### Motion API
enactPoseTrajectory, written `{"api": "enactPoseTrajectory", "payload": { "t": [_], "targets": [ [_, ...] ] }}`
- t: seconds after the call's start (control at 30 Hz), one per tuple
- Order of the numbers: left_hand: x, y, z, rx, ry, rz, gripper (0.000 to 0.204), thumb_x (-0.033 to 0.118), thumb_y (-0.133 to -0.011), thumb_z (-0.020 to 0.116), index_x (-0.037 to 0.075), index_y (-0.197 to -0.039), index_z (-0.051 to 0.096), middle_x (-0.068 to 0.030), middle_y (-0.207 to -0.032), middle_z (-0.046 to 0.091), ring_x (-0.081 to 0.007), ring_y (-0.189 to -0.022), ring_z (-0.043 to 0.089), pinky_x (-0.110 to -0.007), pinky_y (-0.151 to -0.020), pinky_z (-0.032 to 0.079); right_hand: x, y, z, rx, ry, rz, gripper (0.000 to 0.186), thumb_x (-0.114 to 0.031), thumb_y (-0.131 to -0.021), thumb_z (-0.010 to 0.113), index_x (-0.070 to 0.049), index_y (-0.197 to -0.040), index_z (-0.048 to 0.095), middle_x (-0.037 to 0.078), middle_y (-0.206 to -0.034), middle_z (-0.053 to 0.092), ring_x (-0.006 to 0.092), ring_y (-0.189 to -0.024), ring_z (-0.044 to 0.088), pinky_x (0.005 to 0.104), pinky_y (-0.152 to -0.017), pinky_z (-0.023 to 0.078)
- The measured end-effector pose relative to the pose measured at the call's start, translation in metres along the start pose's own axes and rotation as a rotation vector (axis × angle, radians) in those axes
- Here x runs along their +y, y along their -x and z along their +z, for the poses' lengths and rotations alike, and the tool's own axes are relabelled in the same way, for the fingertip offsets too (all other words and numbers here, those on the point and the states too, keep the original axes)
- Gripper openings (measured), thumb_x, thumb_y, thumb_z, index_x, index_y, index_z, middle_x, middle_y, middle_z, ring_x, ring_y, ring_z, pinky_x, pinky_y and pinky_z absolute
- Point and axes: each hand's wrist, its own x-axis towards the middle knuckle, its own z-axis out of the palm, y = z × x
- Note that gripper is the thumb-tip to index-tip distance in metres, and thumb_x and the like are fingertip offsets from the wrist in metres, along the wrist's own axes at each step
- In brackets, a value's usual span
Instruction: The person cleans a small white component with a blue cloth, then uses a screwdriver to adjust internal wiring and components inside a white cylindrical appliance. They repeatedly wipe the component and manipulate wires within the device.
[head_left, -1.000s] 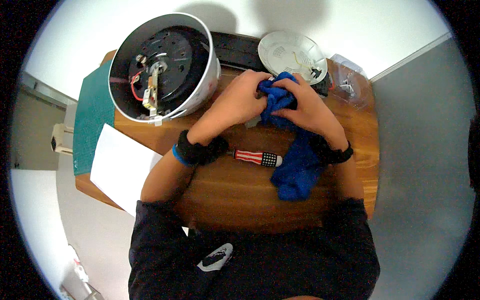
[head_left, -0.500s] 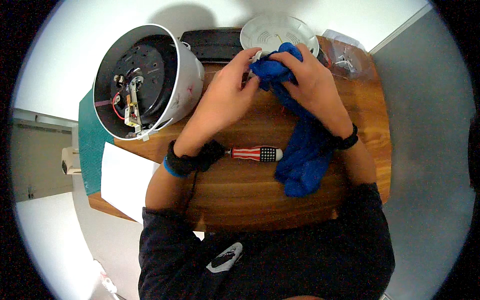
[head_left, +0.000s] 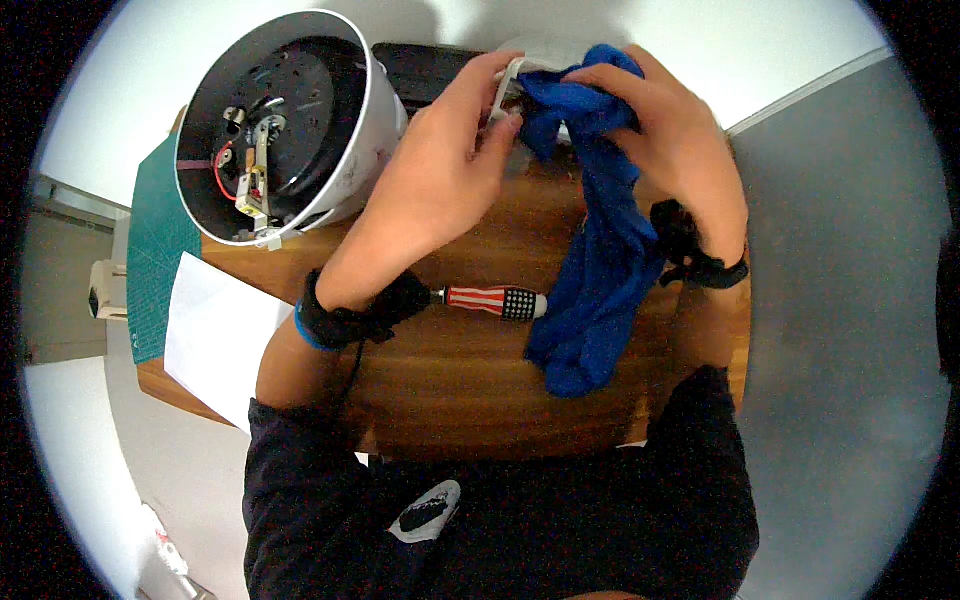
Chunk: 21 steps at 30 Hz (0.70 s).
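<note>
At the far middle of the table, my left hand (head_left: 455, 150) pinches a small white part with a pale rim (head_left: 507, 88) between thumb and fingers. Most of that part is hidden, so its kind does not show. My right hand (head_left: 670, 125) is closed on a bunched blue cloth (head_left: 600, 190), right beside the white part. The rest of the cloth hangs down and lies along the table toward me. Left of its lower end lies a screwdriver (head_left: 495, 301) with a striped and dotted handle, its tip side near my left wrist.
A white round housing (head_left: 385, 125) with a black inside, a metal bracket and a red wire lies tipped at the far left. Behind my hands are a black flat part (head_left: 415, 68) and a clear dish, mostly hidden. White paper (head_left: 215, 340) and a green mat (head_left: 160, 250) lie left.
My right hand has moved right with the cloth, away from the white part, whose rim now shows more in my left hand. The whole view has shifted somewhat.
</note>
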Motion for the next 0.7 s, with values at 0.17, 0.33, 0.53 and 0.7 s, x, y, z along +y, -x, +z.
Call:
{"api": "enactPoseTrajectory", "payload": {
  "t": [0.17, 0.33, 0.53, 0.7],
  "targets": [
    [-0.007, 0.004, 0.001, 0.11, -0.013, 0.137, 0.051, -0.003, -0.099, 0.065, 0.005, -0.148, 0.053, -0.0212, -0.121, 0.073, -0.0256, -0.103, 0.07, -0.035, -0.089, 0.055, -0.006, -0.02, -0.012, -0.115, -0.289, -0.136, 0.053, 0.001, -0.083, 0.078, -0.01, -0.134, 0.066, 0.015, -0.131, 0.06, 0.0334, -0.111, 0.063, 0.0427, -0.097, 0.054],
    [0.029, -0.006, 0.0, -0.084, 0.333, -0.06, 0.056, -0.004, -0.106, 0.057, -0.002, -0.158, 0.038, -0.0216, -0.149, 0.058, -0.0272, -0.137, 0.058, -0.037, -0.112, 0.048, 0.021, -0.007, -0.008, -0.092, -0.472, -0.092, 0.055, 0.007, -0.081, 0.072, -0.01, -0.133, 0.069, 0.015, -0.121, 0.063, 0.0328, -0.113, 0.064, 0.0424, -0.099, 0.054],
    [0.034, -0.005, -0.001, -0.102, 0.171, -0.11, 0.055, -0.005, -0.105, 0.058, -0.002, -0.157, 0.041, -0.0203, -0.151, 0.057, -0.0263, -0.14, 0.055, -0.038, -0.114, 0.047, -0.015, -0.003, -0.024, -0.12, -0.337, -0.027, 0.053, 0.002, -0.082, 0.074, -0.009, -0.134, 0.068, 0.019, -0.124, 0.061, 0.0383, -0.112, 0.064, 0.0442, -0.097, 0.053],
    [0.017, -0.001, 0.001, -0.065, 0.073, 0.01, 0.058, -0.005, -0.104, 0.06, 0.003, -0.159, 0.043, -0.0151, -0.144, 0.062, -0.0205, -0.132, 0.06, -0.034, -0.11, 0.049, -0.014, -0.003, -0.017, -0.124, -0.316, -0.015, 0.054, -0.002, -0.082, 0.078, -0.008, -0.135, 0.067, 0.02, -0.125, 0.06, 0.0392, -0.114, 0.063, 0.0457, -0.097, 0.053]
  ]
}}
